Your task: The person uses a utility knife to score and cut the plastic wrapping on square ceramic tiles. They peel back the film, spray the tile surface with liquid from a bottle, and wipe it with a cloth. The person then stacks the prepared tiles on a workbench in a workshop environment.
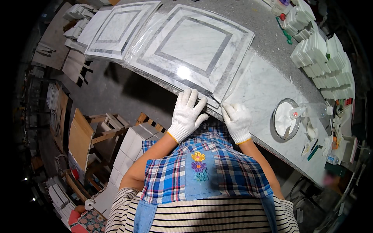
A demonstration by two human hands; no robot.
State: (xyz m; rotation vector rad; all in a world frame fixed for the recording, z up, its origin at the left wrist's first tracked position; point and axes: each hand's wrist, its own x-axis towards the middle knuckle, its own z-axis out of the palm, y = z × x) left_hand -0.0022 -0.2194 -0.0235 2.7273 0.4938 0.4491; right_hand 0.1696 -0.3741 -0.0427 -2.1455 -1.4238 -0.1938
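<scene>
A square white marble panel [189, 44] with grey inlaid bands lies in front of me, under what looks like shiny clear film. Its near edge is under the fingertips of my left hand [186, 115], which wears a white knit glove. Those fingers are spread, with the thumb apart. My right hand [237, 120], gloved the same way, is at the panel's near right corner. Its thumb and fingertips are pinched together at a thin dark strip or blade; whether they grip it or the film's edge is too small to tell.
A second banded marble panel [116, 29] lies to the left. On the bench's right are a round bowl [294, 120] of white material and a clear plastic bottle [316, 110]. Stacked white tiles [322, 62] stand at the far right. White boxes [134, 143] and wooden frames are at the lower left.
</scene>
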